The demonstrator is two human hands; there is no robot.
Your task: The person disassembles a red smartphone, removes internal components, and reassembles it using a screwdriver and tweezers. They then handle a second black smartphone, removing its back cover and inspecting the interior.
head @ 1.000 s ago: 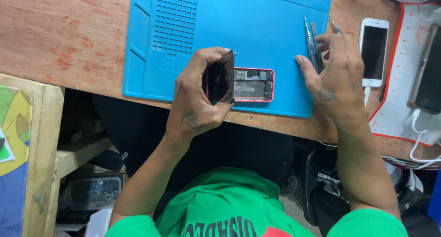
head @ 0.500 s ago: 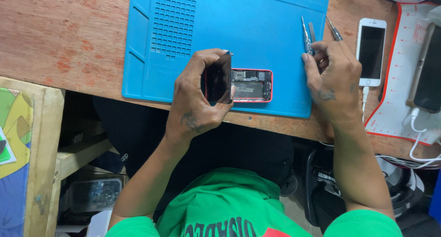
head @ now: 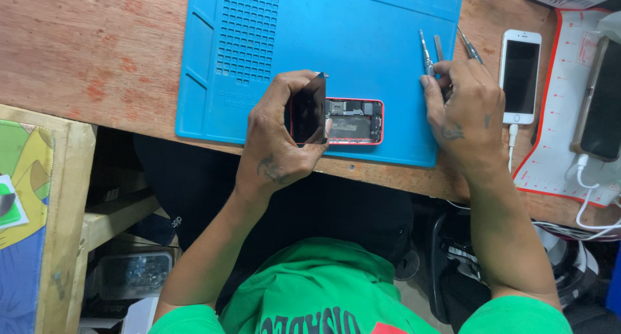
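Left hand (head: pixel 278 140) grips one dark glass phone screen panel (head: pixel 308 109), fingers closed round its edges, panel lifted upright off the near end of one opened red-framed phone body (head: pixel 354 120). Phone body lies flat on the near edge of one blue silicone repair mat (head: pixel 336 43), internals exposed; panel and body meet at the left end, can't tell if still joined.

Right hand (head: pixel 467 107) rests on the mat's right side, fingers curled onto a slim metal screwdriver (head: pixel 426 54); can't tell if the grip is fully closed on it or only touching. Three thin metal tools there in total: that screwdriver, a flat grey pry bar (head: pixel 439 47) just beside it, a second screwdriver (head: pixel 469 45) angled across the mat's right edge.

Mat sits on one worn wooden bench (head: pixel 97 56). Right of the mat: one white phone (head: pixel 521 75), face up, cable plugged into its near end. Further right, one white mat with red border (head: pixel 557 159) carrying one dark phone (head: pixel 603 107), also cabled. Phones counted: three, including the opened one.
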